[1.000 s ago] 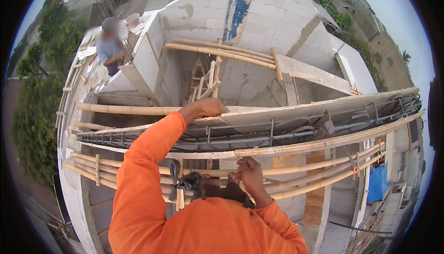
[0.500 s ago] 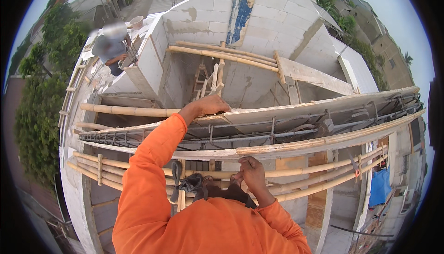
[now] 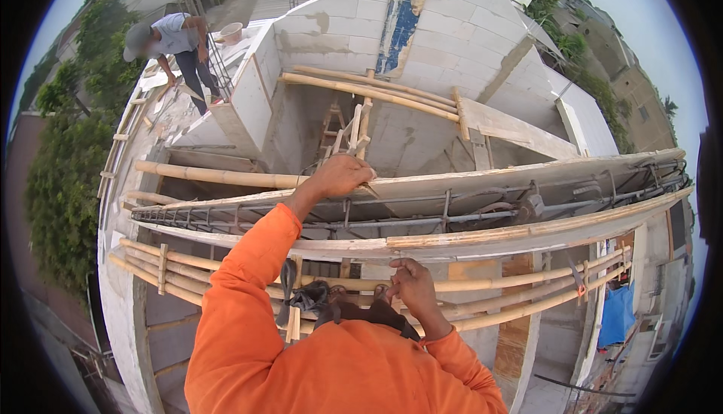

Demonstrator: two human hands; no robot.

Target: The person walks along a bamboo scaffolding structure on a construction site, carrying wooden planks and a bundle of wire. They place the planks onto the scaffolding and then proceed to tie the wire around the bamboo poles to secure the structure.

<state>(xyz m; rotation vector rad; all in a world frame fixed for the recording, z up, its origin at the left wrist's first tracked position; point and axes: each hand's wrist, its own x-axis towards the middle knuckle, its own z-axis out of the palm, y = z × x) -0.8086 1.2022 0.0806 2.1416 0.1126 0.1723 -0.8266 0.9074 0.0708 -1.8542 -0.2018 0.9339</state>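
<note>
My left hand (image 3: 345,176) is closed over the top edge of the far formwork board (image 3: 452,175), at a joint between boards. A thin dark tip shows by its fingertips, too small to name. My right hand (image 3: 413,284) is raised with bent fingers just below the near formwork board (image 3: 482,241), apart from it. What its fingers hold, if anything, is hidden. Between the two boards runs a long cage of steel rebar (image 3: 407,222), with stirrups across it. Both my sleeves are orange.
Bamboo poles (image 3: 482,284) run under my feet, with a dark cloth or bag (image 3: 309,295) beside them. Beyond the boards are a bamboo pole (image 3: 218,175), a deep opening with a ladder (image 3: 331,124), and block walls (image 3: 331,26). A co-worker (image 3: 177,45) bends over at the far left.
My left hand has shifted slightly left and down along the board's edge, its back turned more upward. My right hand's fingers have moved a little. The co-worker has turned and bends lower toward the left.
</note>
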